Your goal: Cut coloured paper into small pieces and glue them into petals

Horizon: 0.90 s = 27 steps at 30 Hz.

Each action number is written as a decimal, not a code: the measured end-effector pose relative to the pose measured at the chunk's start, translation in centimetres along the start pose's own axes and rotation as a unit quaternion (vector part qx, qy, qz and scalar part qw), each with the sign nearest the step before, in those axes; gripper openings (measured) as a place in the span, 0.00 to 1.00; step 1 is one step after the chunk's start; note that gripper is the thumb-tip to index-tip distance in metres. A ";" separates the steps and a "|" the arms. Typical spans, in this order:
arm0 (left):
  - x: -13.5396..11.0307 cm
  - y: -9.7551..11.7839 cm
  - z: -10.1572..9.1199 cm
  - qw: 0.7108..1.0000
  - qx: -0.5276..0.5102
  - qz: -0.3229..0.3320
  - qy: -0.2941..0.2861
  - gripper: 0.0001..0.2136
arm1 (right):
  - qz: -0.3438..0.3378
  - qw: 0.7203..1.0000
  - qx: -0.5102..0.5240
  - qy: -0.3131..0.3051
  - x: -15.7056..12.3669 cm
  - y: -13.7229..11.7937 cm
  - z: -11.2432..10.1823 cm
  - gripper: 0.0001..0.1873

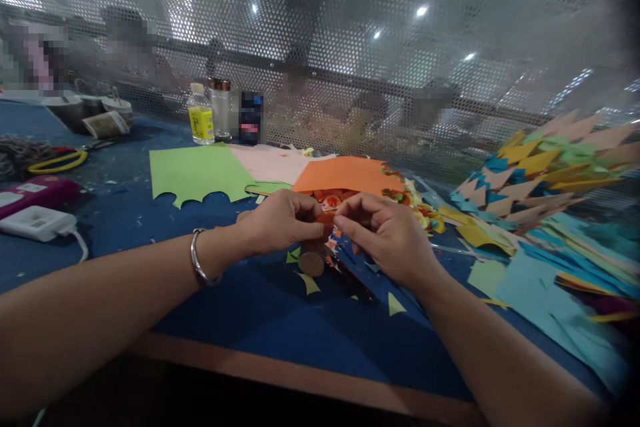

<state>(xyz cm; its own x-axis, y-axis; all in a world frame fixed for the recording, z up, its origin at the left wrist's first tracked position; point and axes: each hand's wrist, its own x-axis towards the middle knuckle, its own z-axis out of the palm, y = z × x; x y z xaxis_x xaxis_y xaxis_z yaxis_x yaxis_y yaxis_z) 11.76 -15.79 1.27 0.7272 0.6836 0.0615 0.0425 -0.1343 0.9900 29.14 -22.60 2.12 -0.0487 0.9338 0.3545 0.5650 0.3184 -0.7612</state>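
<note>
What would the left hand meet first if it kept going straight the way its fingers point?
Its fingers point across at the right hand, so the left hand would almost at once press the small orange paper piece it pinches against that hand's fingertips, though depth is hard to judge.

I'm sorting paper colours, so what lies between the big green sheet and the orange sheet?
In the head view, a pale pink sheet lies flat on the table between the green sheet and the orange sheet.
</note>
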 end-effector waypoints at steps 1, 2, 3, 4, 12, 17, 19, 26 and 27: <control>0.0 0.1 0.0 1.000 0.001 0.003 -0.002 0.05 | 0.002 1.000 0.005 -0.004 0.0 0.0 0.0 0.07; -0.1 0.1 -0.1 1.000 0.004 0.006 -0.005 0.05 | 0.004 1.000 0.010 -0.008 0.0 0.0 0.0 0.07; -0.1 0.1 -0.1 1.000 0.006 0.007 -0.011 0.06 | 0.004 1.000 0.016 -0.011 0.0 -0.1 0.0 0.07; -0.1 0.2 -0.1 1.000 0.007 0.007 -0.018 0.06 | 0.005 1.000 0.022 -0.015 0.0 0.0 -0.1 0.07; 0.1 0.0 -0.2 1.000 -0.007 -0.004 -0.021 0.06 | 0.016 0.999 0.041 -0.022 0.1 0.5 -0.3 0.09; 0.2 -0.1 -0.1 0.998 0.050 0.027 0.017 0.06 | 0.026 0.998 0.015 -0.047 0.3 0.7 -0.5 0.12; 0.2 -0.2 -0.3 0.996 0.063 0.036 0.045 0.06 | 0.020 0.998 -0.042 -0.047 0.5 0.8 -0.7 0.13; 0.5 -0.3 -1.1 0.987 0.078 0.070 0.122 0.08 | 0.044 0.908 -0.398 -0.124 0.6 1.8 -0.7 0.07; 0.4 -0.3 -1.1 0.986 0.083 0.076 0.124 0.08 | 0.056 0.893 -0.423 -0.141 0.6 1.9 -0.5 0.08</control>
<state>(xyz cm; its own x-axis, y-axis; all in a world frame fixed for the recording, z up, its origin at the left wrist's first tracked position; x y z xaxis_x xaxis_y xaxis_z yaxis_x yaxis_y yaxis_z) 11.33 -14.68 1.11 0.5450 0.7980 0.2573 0.0722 -0.3504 0.9338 30.63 -21.53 1.16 -0.0906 0.9941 0.0603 0.9938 0.0942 -0.0586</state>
